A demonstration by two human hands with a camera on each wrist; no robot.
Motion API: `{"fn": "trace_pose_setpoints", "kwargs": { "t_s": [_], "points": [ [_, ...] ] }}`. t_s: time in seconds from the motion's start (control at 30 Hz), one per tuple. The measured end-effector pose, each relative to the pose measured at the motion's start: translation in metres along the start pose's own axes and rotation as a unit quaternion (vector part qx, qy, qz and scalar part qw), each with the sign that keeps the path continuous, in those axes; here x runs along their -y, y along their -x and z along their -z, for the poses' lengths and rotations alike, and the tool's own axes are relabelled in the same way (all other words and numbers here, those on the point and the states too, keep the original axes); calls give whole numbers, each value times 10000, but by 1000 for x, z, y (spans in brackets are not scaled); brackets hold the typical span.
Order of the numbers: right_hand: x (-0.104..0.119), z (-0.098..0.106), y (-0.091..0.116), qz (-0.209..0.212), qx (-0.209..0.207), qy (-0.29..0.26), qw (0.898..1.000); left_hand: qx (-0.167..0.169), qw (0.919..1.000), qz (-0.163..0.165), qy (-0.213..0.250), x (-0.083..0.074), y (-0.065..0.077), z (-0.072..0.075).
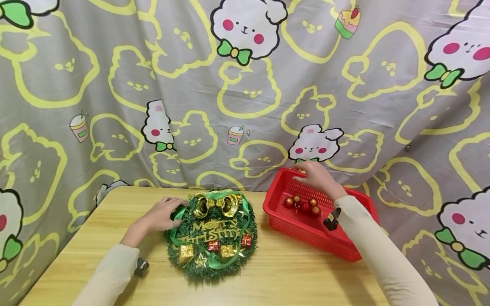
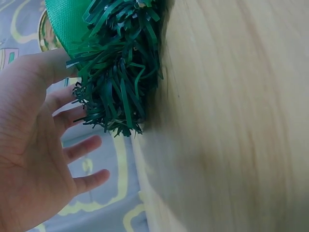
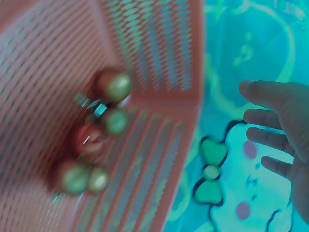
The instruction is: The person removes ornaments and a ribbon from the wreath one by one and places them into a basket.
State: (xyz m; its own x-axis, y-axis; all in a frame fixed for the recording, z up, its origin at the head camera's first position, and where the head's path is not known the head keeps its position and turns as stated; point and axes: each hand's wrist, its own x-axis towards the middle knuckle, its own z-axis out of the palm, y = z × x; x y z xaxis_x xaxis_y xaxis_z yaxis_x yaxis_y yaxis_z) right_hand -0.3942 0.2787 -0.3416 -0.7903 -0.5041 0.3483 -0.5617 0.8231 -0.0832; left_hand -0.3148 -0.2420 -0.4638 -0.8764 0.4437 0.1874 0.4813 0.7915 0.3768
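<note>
A green tinsel Christmas wreath [image 1: 226, 225] lies on the table, trimmed with gold bells [image 1: 229, 205], green ribbon, small gift boxes and gold "Merry Christmas" lettering. At its left edge is my left hand [image 1: 165, 213]; in the left wrist view the fingers [image 2: 87, 147] are spread, thumb and forefinger against the tinsel and ribbon. Above the far side of a red plastic basket [image 1: 306, 238] hovers my right hand [image 1: 315, 175], holding nothing. Several small shiny red and gold balls [image 1: 305, 206] sit inside the basket. The right wrist view is blurred, with the right-hand fingers [image 3: 265, 118] extended beyond the basket rim.
The wooden table [image 1: 275, 276] carries the wreath at centre and the basket on the right. A grey curtain [image 1: 252, 127] with cartoon bears hangs right behind the table's far edge and along the sides.
</note>
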Motion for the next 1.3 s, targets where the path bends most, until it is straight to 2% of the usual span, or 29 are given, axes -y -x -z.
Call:
{"fn": "trace_pose_setpoints", "kwargs": {
  "t_s": [0.23,0.37,0.5,0.7,0.87,1.07,1.3],
  "points": [
    [35,5,-27,100,-78,-956,9953,25,10000,-1,-21,-2,-1,1],
    [60,-3,-44,138,55,-1574,9874,44,10000,8,-27,-1,-2,2],
    [87,-13,-63,303,268,-1958,9798,29,10000,-22,-38,1,-3,3],
    [126,-30,-90,525,754,-2135,9726,7,9999,-60,-109,1,-3,6],
    [149,-51,-106,609,1110,-2164,9681,23,10000,-35,-75,2,-1,6],
    [163,-81,-120,333,1383,-2545,9566,-9,10000,-23,-59,4,0,2],
    [172,-107,-123,-32,1615,-2779,9469,14,10000,-24,-47,0,0,2]
  ]
}}
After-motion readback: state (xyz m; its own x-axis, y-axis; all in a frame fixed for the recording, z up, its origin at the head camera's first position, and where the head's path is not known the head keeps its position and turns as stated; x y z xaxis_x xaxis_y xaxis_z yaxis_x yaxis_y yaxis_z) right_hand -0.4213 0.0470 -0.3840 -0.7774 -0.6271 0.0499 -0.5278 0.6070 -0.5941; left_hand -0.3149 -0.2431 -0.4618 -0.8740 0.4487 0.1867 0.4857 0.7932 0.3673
